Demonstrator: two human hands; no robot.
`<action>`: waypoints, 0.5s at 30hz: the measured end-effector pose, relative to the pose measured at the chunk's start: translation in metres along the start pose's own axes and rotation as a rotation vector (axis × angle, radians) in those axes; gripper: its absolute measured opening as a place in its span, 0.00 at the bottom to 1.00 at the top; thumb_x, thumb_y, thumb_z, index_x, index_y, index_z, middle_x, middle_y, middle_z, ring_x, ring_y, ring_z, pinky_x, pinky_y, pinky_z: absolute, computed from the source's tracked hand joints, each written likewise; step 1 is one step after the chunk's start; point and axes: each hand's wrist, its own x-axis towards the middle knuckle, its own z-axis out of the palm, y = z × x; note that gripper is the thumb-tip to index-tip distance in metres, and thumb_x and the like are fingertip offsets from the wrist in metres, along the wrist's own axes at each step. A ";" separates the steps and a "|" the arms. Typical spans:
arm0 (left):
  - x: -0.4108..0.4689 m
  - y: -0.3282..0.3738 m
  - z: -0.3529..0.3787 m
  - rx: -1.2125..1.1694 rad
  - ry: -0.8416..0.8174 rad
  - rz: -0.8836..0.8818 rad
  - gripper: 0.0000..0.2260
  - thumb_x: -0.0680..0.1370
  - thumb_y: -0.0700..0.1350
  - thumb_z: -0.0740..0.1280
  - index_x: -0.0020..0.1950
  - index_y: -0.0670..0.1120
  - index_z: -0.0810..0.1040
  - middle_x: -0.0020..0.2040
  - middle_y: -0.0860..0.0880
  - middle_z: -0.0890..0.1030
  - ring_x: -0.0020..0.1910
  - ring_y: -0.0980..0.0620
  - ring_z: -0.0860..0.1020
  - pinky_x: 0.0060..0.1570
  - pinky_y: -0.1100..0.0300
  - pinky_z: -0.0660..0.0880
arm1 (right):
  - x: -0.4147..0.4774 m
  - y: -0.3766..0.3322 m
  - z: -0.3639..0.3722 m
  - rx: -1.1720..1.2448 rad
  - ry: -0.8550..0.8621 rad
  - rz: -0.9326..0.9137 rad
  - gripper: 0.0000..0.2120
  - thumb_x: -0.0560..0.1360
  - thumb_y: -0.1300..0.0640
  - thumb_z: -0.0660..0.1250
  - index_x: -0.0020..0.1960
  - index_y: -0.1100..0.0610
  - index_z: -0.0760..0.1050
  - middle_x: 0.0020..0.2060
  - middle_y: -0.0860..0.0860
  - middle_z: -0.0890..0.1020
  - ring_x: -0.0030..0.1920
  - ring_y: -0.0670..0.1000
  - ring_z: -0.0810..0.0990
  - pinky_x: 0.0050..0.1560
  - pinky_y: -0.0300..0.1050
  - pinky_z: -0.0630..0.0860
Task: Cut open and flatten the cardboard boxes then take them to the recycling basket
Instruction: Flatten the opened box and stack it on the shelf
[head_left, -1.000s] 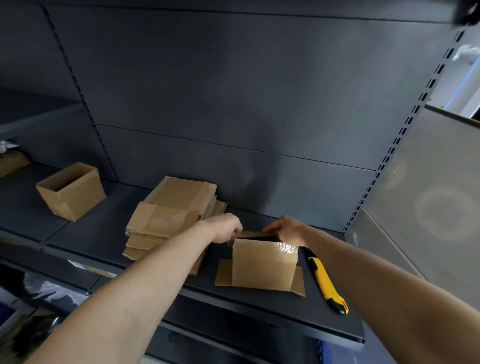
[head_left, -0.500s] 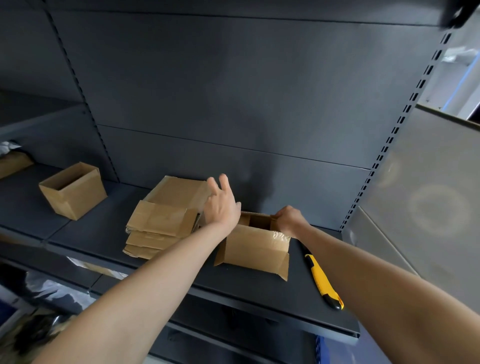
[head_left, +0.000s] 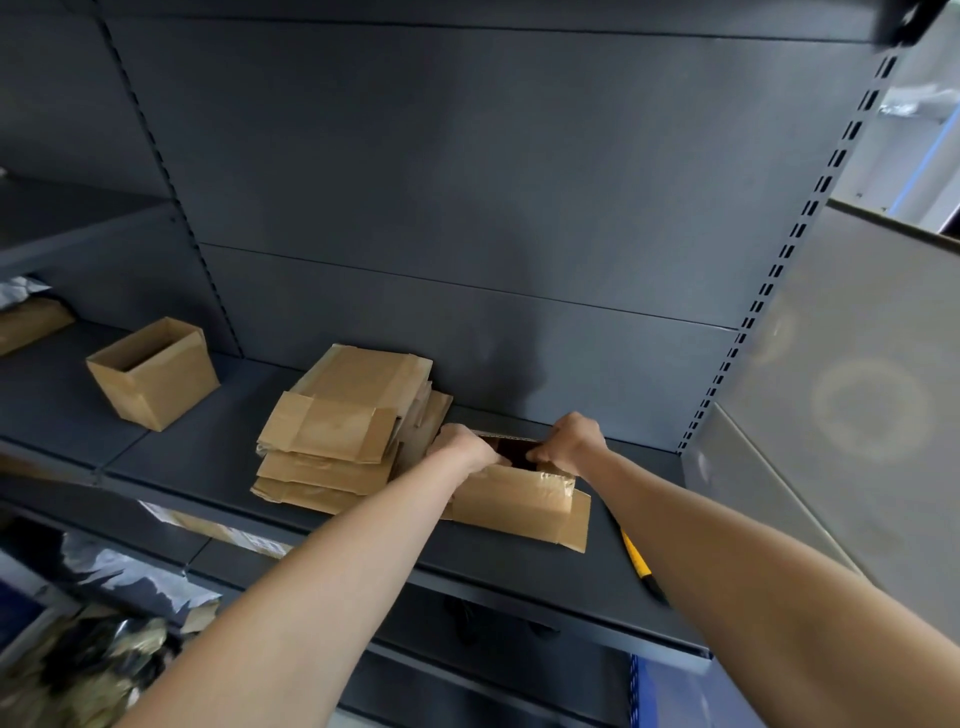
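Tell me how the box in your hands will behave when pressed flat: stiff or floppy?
The box, thin-walled with its top open and a flap loose at one corner, should fold easily. It seems empty, so likely light. Glossy tape on its near wall may feel slick under the left hand and right hand.

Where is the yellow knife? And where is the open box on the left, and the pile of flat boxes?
Yellow knife (head_left: 635, 557): head view, on its yellow handle.
Open box (head_left: 171, 384): head view, on its near side wall.
Pile of flat boxes (head_left: 332, 428): head view, on the top box.
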 end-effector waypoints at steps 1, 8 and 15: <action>0.001 -0.003 0.002 -0.009 0.030 0.002 0.40 0.71 0.50 0.75 0.76 0.42 0.58 0.67 0.43 0.73 0.62 0.42 0.75 0.56 0.52 0.76 | -0.001 -0.001 0.001 -0.003 0.001 0.015 0.13 0.70 0.55 0.75 0.47 0.61 0.75 0.44 0.55 0.79 0.43 0.53 0.79 0.42 0.44 0.78; 0.002 -0.009 -0.004 -0.044 0.115 0.099 0.22 0.76 0.48 0.69 0.66 0.41 0.71 0.60 0.44 0.76 0.58 0.46 0.75 0.47 0.59 0.70 | -0.001 -0.008 -0.012 0.192 -0.117 0.062 0.09 0.72 0.67 0.59 0.37 0.57 0.62 0.32 0.52 0.62 0.29 0.49 0.60 0.27 0.40 0.59; 0.005 -0.010 -0.008 -0.321 0.149 0.081 0.21 0.83 0.49 0.57 0.74 0.41 0.62 0.69 0.42 0.70 0.67 0.43 0.70 0.58 0.54 0.70 | 0.012 0.005 -0.022 0.222 -0.188 0.010 0.18 0.74 0.72 0.56 0.62 0.67 0.73 0.54 0.64 0.77 0.53 0.63 0.77 0.56 0.50 0.77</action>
